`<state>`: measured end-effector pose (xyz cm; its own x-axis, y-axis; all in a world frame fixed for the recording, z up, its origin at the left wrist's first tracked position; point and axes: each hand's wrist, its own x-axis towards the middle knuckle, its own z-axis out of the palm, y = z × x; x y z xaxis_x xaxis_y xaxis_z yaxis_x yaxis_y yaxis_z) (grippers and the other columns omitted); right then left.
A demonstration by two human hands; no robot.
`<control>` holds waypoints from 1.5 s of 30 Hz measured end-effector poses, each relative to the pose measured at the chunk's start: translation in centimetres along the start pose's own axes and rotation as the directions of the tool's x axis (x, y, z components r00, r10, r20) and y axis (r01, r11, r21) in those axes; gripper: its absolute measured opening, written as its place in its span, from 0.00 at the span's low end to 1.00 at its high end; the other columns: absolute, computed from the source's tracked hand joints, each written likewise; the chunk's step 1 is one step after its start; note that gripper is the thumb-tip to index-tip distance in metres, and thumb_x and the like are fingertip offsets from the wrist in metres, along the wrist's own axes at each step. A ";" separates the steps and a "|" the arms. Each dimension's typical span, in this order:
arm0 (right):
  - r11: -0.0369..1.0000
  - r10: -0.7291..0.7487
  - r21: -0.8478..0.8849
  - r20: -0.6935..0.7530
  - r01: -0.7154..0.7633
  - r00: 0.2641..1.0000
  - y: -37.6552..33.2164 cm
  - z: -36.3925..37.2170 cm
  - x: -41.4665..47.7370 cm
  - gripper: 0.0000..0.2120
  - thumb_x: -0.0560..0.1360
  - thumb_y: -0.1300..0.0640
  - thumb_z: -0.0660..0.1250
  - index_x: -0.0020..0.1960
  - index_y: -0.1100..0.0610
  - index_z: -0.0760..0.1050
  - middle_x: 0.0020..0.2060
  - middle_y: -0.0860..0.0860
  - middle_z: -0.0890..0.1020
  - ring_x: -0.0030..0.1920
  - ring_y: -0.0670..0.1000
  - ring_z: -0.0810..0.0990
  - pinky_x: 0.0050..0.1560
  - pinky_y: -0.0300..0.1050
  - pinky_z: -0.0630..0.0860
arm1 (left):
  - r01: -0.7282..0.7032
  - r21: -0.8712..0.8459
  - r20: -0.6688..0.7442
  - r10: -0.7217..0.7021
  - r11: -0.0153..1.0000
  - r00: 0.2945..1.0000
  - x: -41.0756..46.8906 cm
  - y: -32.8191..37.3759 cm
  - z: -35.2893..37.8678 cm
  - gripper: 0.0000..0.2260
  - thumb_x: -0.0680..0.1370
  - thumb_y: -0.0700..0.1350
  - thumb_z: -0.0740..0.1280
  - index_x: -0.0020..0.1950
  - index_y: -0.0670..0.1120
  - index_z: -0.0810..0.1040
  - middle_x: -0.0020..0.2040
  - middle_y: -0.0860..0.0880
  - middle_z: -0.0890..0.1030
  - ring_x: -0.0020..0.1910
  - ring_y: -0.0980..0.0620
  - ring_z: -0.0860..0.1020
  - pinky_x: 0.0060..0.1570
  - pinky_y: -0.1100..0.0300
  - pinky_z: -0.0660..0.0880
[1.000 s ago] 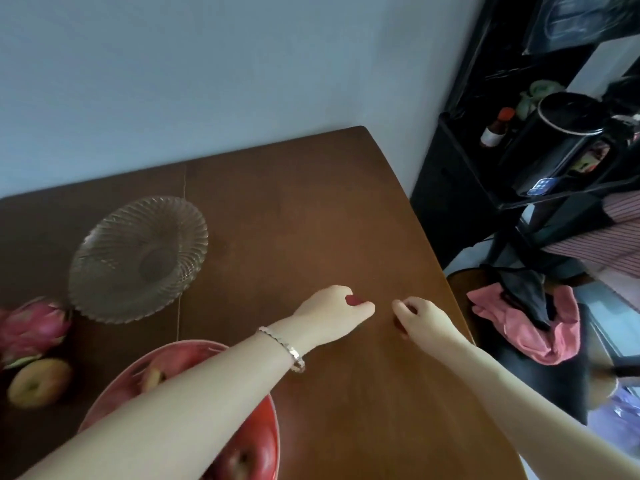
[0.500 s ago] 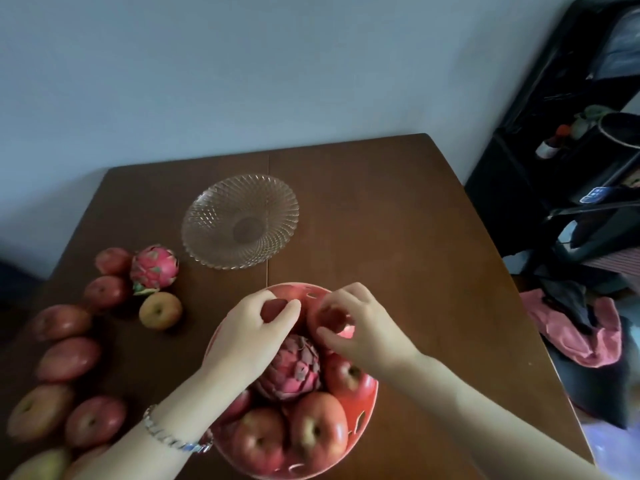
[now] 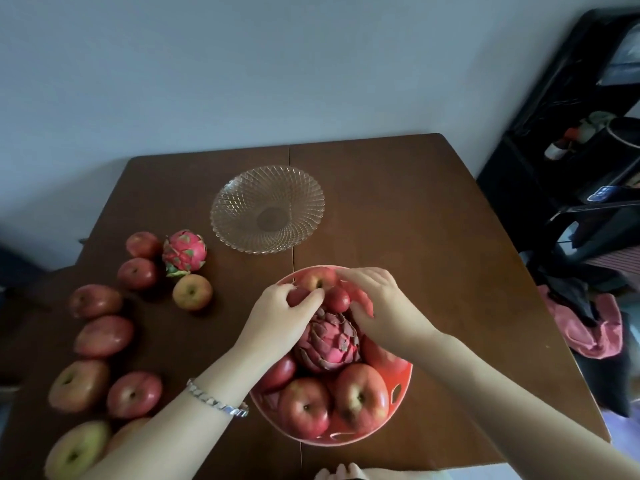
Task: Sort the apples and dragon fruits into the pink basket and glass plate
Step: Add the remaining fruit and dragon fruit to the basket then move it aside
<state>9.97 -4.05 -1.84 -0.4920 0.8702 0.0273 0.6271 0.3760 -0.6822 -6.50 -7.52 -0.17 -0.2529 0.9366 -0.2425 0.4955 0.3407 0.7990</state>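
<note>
The pink basket (image 3: 403, 382) stands at the table's near middle, holding several red apples (image 3: 360, 396) and a dragon fruit (image 3: 329, 341) on top. My left hand (image 3: 277, 320) reaches over the basket's far side and grips a small red apple (image 3: 297, 296). My right hand (image 3: 381, 303) arches over the far right of the basket, thumb and curled fingers round a second small red apple (image 3: 339, 298). The glass plate (image 3: 235, 216) beyond the basket holds nothing. Another dragon fruit (image 3: 184, 251) lies on the table to the left.
Several red and yellowish apples (image 3: 104, 336) lie in loose rows on the brown table's (image 3: 433, 244) left side. A dark shelf unit (image 3: 571, 161) and a chair with pink cloth (image 3: 588, 327) stand off the right edge. A wall backs the table.
The view swung left from the table's bare right side to the basket. Both hands came from the tabletop to the basket's far side, each carrying a small red apple, and have sunk lower into it.
</note>
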 end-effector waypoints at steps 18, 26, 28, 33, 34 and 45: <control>0.975 0.220 0.035 -0.102 -0.217 0.970 2.6 1.6 -5.2 0.19 0.68 0.58 0.74 0.58 0.53 0.76 0.47 0.34 0.71 0.46 0.44 0.73 0.48 0.38 0.74 | -0.090 -0.003 0.216 0.088 0.996 0.972 -1.6 0.7 1.6 0.12 0.78 0.39 0.58 0.59 0.50 0.73 0.57 0.52 0.73 0.55 0.58 0.71 0.51 0.73 0.64; 0.970 0.233 0.084 -0.081 -0.227 0.969 3.1 2.2 -5.8 0.23 0.71 0.64 0.69 0.64 0.51 0.74 0.51 0.45 0.71 0.45 0.47 0.76 0.52 0.43 0.77 | -0.391 0.121 0.152 0.372 0.913 0.916 -2.7 -0.5 2.2 0.18 0.71 0.44 0.72 0.58 0.53 0.71 0.52 0.58 0.73 0.52 0.60 0.74 0.52 0.68 0.72; 0.954 0.266 0.168 -0.090 -0.249 0.960 3.2 1.6 -5.7 0.23 0.71 0.68 0.66 0.63 0.51 0.74 0.48 0.45 0.73 0.44 0.45 0.78 0.51 0.39 0.77 | -0.462 0.217 0.271 0.401 0.860 0.875 -3.1 -0.9 3.2 0.19 0.72 0.45 0.71 0.60 0.52 0.71 0.54 0.57 0.74 0.53 0.58 0.74 0.55 0.62 0.71; 0.899 0.378 0.251 -0.026 -0.360 0.926 3.5 1.1 -5.8 0.16 0.72 0.67 0.65 0.56 0.52 0.77 0.45 0.46 0.78 0.44 0.40 0.77 0.45 0.23 0.72 | -0.622 0.490 0.332 0.530 0.610 0.781 -3.2 -1.9 5.6 0.15 0.62 0.50 0.78 0.43 0.49 0.78 0.41 0.54 0.81 0.41 0.50 0.80 0.49 0.62 0.63; 0.902 0.373 0.244 -0.023 -0.357 0.928 3.5 1.1 -5.8 0.16 0.72 0.67 0.65 0.56 0.53 0.77 0.44 0.47 0.78 0.43 0.40 0.77 0.44 0.22 0.71 | -0.623 0.516 0.309 0.551 0.588 0.775 -3.1 -2.3 5.8 0.14 0.61 0.52 0.77 0.41 0.49 0.78 0.39 0.55 0.81 0.40 0.50 0.80 0.48 0.60 0.63; 0.894 0.398 0.226 -0.001 -0.388 0.917 3.6 0.8 -5.9 0.15 0.73 0.64 0.65 0.58 0.52 0.76 0.48 0.49 0.76 0.44 0.40 0.76 0.45 0.26 0.73 | -0.669 0.531 0.296 0.626 0.520 0.721 -2.6 -2.8 5.1 0.14 0.72 0.55 0.62 0.43 0.50 0.83 0.38 0.54 0.82 0.44 0.50 0.80 0.54 0.58 0.65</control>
<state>14.65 -8.07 -5.01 -0.2007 0.9484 -0.2456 0.6144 -0.0735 -0.7856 -2.97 -10.52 -4.60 0.3738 0.9132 0.1626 0.8682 -0.4061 0.2850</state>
